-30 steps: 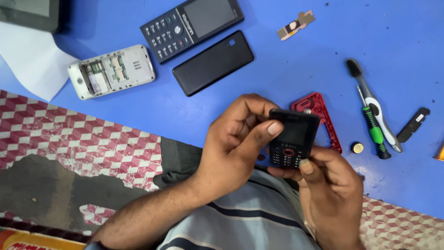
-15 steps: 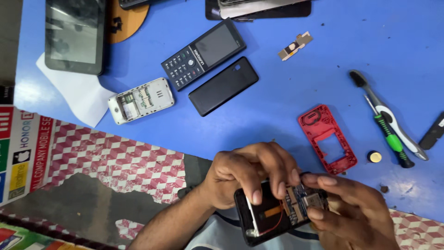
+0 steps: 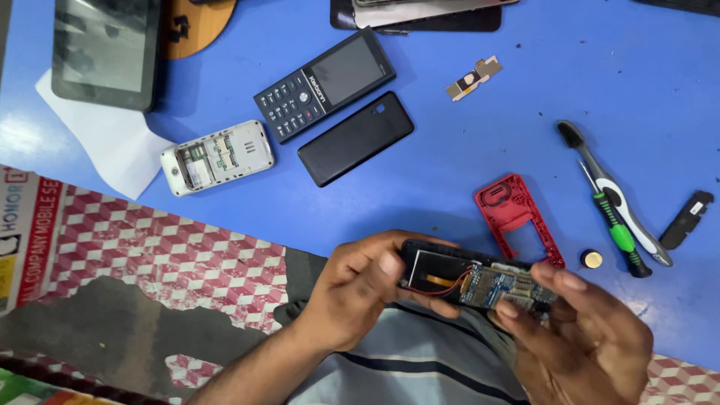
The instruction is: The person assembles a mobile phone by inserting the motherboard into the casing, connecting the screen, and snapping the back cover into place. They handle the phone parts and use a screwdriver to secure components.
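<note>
Both my hands hold an opened small phone (image 3: pixel 472 279) lying sideways, its circuit board, wires and orange ribbon showing. My left hand (image 3: pixel 367 289) grips its left end with thumb on the back. My right hand (image 3: pixel 581 337) pinches the right end over the circuit board. A red phone frame (image 3: pixel 516 219) lies on the blue table just beyond them.
On the blue table (image 3: pixel 465 165) lie a black keypad phone (image 3: pixel 324 84), a black back cover (image 3: pixel 355 138), an open white phone (image 3: pixel 217 157), a tablet (image 3: pixel 105 51), a green screwdriver (image 3: pixel 613 223), a brush (image 3: pixel 600 187), a coin cell (image 3: pixel 592 259) and small parts (image 3: pixel 474 77).
The phone in my hands was turned from keypad up to its open back, now lying sideways. The view has shifted, showing more of the table's far side.
</note>
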